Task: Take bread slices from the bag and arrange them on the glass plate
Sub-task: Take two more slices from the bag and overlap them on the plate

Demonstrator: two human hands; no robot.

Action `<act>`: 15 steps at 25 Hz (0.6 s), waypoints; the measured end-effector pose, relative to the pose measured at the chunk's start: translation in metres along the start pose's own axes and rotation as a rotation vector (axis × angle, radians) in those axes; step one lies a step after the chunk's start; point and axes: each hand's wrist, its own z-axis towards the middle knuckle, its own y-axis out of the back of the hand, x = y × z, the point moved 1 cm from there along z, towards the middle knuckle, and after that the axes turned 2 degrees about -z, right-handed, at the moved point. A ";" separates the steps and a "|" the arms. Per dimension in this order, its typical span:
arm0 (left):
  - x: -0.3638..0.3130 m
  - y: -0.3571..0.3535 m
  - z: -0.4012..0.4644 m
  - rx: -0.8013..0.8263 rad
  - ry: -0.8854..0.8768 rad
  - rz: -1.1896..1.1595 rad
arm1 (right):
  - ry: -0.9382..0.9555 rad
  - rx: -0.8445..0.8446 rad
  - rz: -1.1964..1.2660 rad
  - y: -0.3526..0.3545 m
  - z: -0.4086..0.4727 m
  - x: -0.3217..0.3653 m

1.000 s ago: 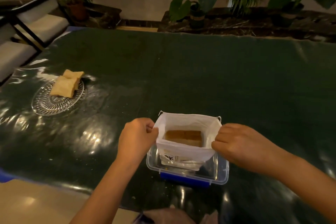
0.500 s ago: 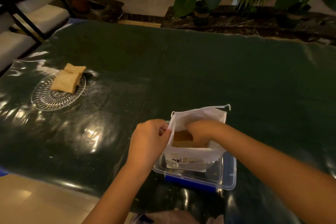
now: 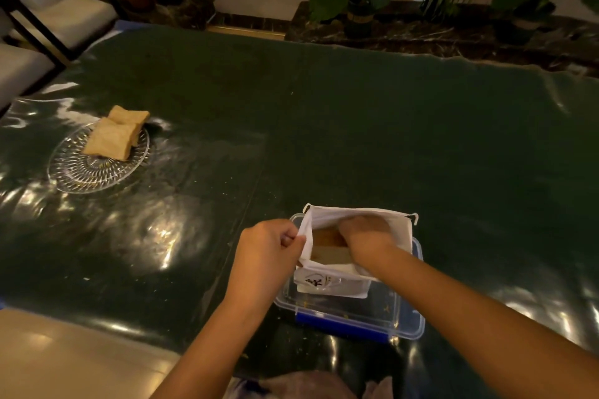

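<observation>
Right hand is down inside the bag, fingers plunged among the bread, but the bag's rim and the hand itself hide the fingertips, so whether they have closed on a slice is impossible to tell. Left hand is fisted on the bag's left edge, pinching the white rim and pulling it wide. The bag stands upright in a clear tub with a blue clip on its near side, close to the near edge of the table. Inside the bag, brown crust and a pale cut face show just left of the right hand. Well away, at the far left of the dark glossy table, sits the plate, and two slices lie on it, one overlapping the other, pushed toward its far side. Crumbs dot the surface between plate and tub.
</observation>
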 end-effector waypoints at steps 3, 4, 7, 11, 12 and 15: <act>-0.001 -0.002 0.003 -0.003 0.014 -0.036 | 0.120 -0.024 -0.125 0.005 0.003 -0.005; -0.002 -0.001 0.004 -0.005 0.019 -0.041 | 0.160 0.008 -0.160 0.010 -0.001 -0.005; -0.003 0.002 0.010 -0.029 0.014 -0.052 | 0.297 0.000 -0.328 0.030 -0.025 0.001; -0.004 0.003 0.015 -0.048 0.001 -0.030 | 0.473 -0.315 -0.287 0.060 -0.064 -0.007; -0.004 0.003 0.016 -0.046 0.002 -0.031 | 0.466 -0.354 -0.198 0.068 -0.072 -0.013; -0.004 0.003 0.020 -0.032 0.000 -0.067 | 0.387 -0.405 0.005 0.089 -0.090 -0.034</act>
